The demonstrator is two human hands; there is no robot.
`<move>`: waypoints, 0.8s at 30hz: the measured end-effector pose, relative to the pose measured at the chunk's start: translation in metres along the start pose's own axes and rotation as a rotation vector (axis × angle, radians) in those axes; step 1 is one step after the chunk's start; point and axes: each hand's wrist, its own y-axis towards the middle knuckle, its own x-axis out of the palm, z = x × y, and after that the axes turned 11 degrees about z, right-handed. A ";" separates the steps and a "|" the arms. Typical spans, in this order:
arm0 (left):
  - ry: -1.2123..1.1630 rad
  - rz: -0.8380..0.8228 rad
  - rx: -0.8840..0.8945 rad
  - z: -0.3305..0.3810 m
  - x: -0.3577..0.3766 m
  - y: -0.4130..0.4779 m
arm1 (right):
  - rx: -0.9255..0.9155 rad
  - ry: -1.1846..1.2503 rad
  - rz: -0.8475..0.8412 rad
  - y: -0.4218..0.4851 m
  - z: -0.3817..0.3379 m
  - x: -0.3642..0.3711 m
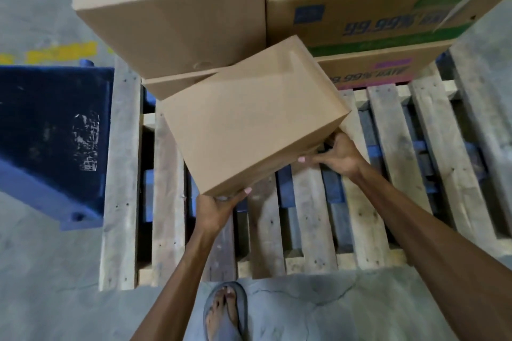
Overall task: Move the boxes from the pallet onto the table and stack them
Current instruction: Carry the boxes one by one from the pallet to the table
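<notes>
1. A plain cardboard box [249, 119] is being held up over the wooden pallet [313, 216], turned askew to the slats and lying across the pallet's middle.
2. The box's near left corner is being gripped by the left hand [219, 207]. The thumb is being pressed along the near face, and the fingers are being kept out of sight beneath the corner.
3. The box's near right corner is being gripped by the right hand [340, 158]. The thumb is being laid along the lower near edge, and the fingers are being curled round the corner and under it.
4. Whether the held box's far edge is touching the boxes behind it cannot be told.
5. At the far left of the pallet, a large plain box [171, 8] is being carried on a flatter plain box [166, 87].
6. At the far right, a printed box [374, 19] with blue and green lettering is being carried on a pink-labelled box [374, 72], just beside the large plain box.
7. A blue structure [52, 124] is being shown on the concrete floor [55, 285] against the pallet's left side, with a yellow floor marking [55, 52] beyond it.
8. A foot in a grey sandal [225, 310] is being planted on the floor just beside the pallet's near edge.
</notes>
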 end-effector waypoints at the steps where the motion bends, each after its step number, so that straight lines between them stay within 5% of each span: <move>1: -0.020 0.026 0.002 0.001 0.003 0.000 | -0.020 0.019 0.021 0.000 0.001 0.002; 14: -0.027 -0.034 -0.140 0.160 -0.080 -0.155 | 0.035 -0.084 0.219 -0.170 -0.115 -0.122; 24: 0.287 -0.114 -0.001 0.393 -0.138 -0.317 | 0.265 -0.258 0.706 -0.376 -0.260 -0.292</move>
